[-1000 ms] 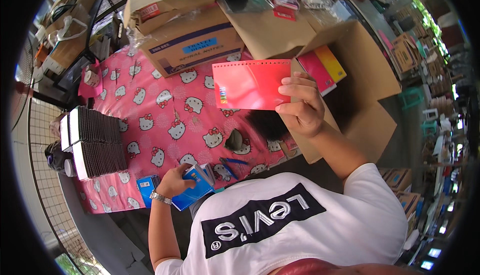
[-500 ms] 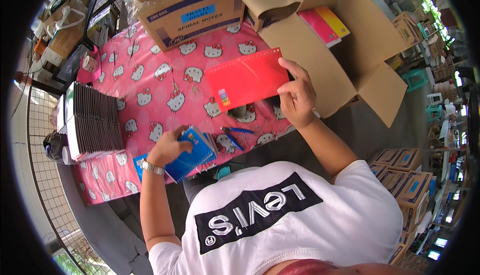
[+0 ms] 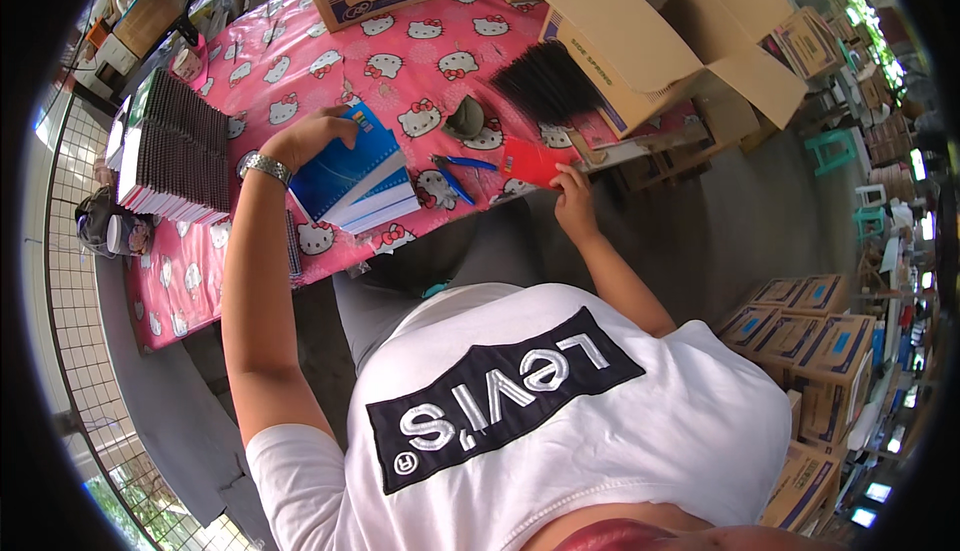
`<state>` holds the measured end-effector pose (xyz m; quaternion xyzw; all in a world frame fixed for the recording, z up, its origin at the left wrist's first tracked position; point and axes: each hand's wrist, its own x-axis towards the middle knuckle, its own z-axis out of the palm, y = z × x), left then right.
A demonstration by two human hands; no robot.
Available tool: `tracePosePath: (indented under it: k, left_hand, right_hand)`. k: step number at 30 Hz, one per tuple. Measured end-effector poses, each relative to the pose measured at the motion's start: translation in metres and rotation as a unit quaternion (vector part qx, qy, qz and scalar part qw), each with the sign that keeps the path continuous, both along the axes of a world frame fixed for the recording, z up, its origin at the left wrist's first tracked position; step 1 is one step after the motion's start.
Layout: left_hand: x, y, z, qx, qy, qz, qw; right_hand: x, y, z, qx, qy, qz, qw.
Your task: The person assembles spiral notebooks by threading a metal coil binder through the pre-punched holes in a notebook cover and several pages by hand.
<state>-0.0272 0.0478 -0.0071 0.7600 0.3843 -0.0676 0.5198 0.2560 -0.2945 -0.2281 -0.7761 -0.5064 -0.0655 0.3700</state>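
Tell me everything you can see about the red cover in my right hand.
The red cover is a thin, flat sheet, perhaps plastic or coated card, with a small multicoloured mark near its left edge. Your right hand pinches it at its near right corner, fingers overlapping that part. It slants in view by the table's front edge, to the right of the blue-handled pliers. Whether it touches the pink tablecloth is unclear.

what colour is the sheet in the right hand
The sheet is red with a small multicoloured patch near its left edge; best seen in the head view.
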Motion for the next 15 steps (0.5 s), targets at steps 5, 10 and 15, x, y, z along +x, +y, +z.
tracePosePath:
  k: [5, 10, 15]
  left_hand:
    - [-0.007, 0.017, -0.018, -0.014, -0.019, 0.003, 1.000]
    - [-0.003, 0.006, -0.008, -0.039, -0.032, 0.015, 0.999]
    - [-0.003, 0.004, -0.013, -0.011, -0.027, 0.023, 0.999]
  right_hand:
    - [0.005, 0.006, 0.004, 0.005, -0.004, -0.026, 1.000]
    - [-0.006, 0.004, 0.009, -0.060, -0.042, -0.030, 0.997]
    - [0.025, -0.014, -0.027, 0.004, -0.026, -0.004, 1.000]
